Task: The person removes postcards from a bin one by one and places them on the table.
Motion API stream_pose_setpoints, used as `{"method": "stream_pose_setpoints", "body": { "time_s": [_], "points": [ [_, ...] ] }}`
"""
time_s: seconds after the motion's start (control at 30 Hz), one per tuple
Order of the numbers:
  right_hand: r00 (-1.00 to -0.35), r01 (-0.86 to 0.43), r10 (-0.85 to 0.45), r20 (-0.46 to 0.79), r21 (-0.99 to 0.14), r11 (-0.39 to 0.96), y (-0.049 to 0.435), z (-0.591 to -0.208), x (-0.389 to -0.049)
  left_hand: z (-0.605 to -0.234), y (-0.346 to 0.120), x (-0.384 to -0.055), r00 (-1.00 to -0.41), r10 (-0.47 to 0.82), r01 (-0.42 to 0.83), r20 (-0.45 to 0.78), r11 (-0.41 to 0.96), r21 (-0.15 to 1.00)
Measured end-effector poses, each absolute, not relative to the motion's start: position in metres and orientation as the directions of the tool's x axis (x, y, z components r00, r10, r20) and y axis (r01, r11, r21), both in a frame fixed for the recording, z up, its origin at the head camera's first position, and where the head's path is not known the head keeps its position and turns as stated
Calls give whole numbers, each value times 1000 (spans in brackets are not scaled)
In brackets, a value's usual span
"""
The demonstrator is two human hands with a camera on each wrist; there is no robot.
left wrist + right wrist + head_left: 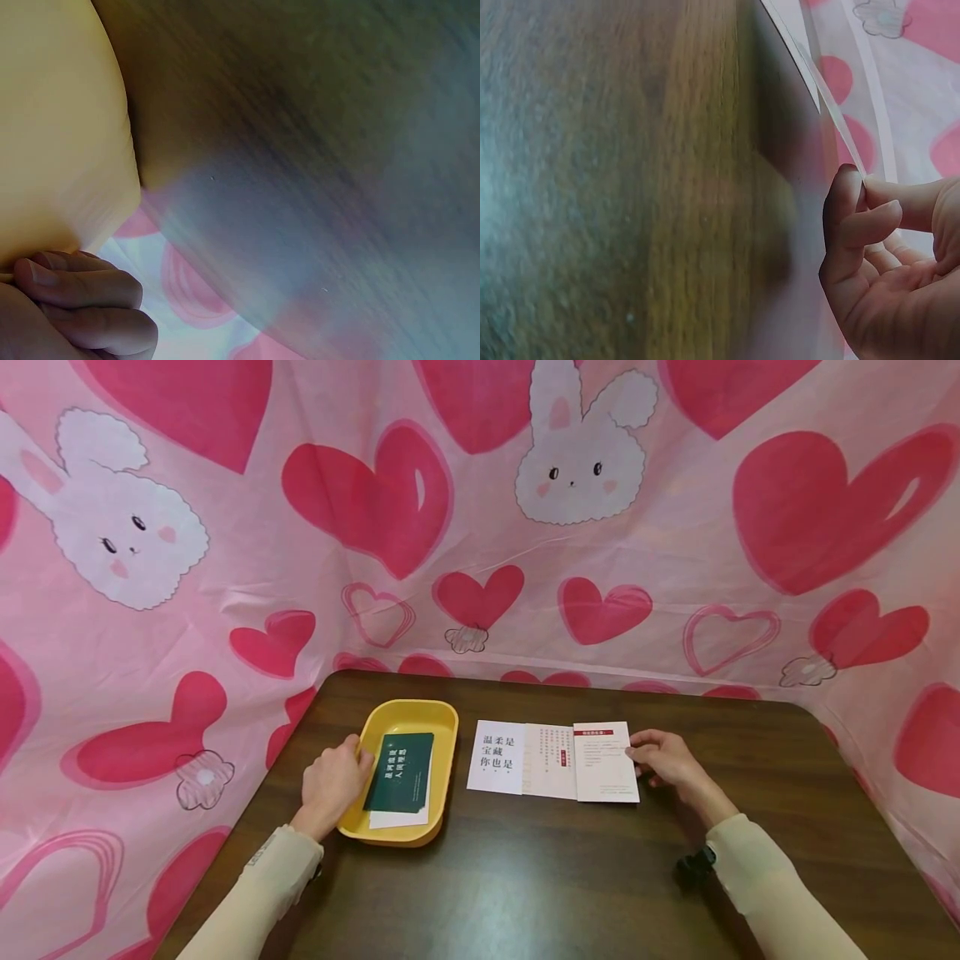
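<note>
While my hands are well apart, each is engaged with an item. My right hand (pixel 671 764) pinches the right edge of a red-headed card (pixel 606 764) between thumb and fingers; the right wrist view shows that edge slanting up into the grip. My left hand (pixel 335 777) is curled on the left rim of a yellow tray (pixel 446 760), the fingertips partly hidden.

The red-headed card is the rightmost of three in a row on the worktop (pixel 450 893), nearer its far edge than its near edge. Directly to its left lies a cream card (pixel 547 764) bearing vertical red text and a small red block; left of that, a white card (pixel 497 758) carries large black characters. Neighbouring cards meet side to side; any slight overlap cannot be determined.

The tray stands beside the worktop's left edge, towards the far left corner. Inside, a dark green card (pixel 400 768) with white lettering lies over a white sheet (pixel 401 818), which shows below it. Beyond the worktop's far edge hangs a pink cloth (pixel 517 543) printed with hearts and rabbit faces.
</note>
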State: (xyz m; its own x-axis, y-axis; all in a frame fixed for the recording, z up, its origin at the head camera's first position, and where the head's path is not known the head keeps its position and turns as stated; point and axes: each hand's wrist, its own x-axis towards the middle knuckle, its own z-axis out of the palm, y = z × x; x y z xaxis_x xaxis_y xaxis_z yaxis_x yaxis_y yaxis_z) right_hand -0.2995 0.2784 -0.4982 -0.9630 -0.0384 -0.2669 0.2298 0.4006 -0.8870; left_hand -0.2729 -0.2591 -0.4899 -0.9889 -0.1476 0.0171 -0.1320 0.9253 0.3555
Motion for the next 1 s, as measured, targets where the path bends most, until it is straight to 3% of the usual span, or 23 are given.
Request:
{"method": "stream_pose_setpoints", "body": {
  "time_s": [1.0],
  "points": [
    [-956, 250, -25, -292, -859, 447, 288, -500, -300, -488, -256, -274, -988, -153, -145, -5, 927, 345]
  ]
}}
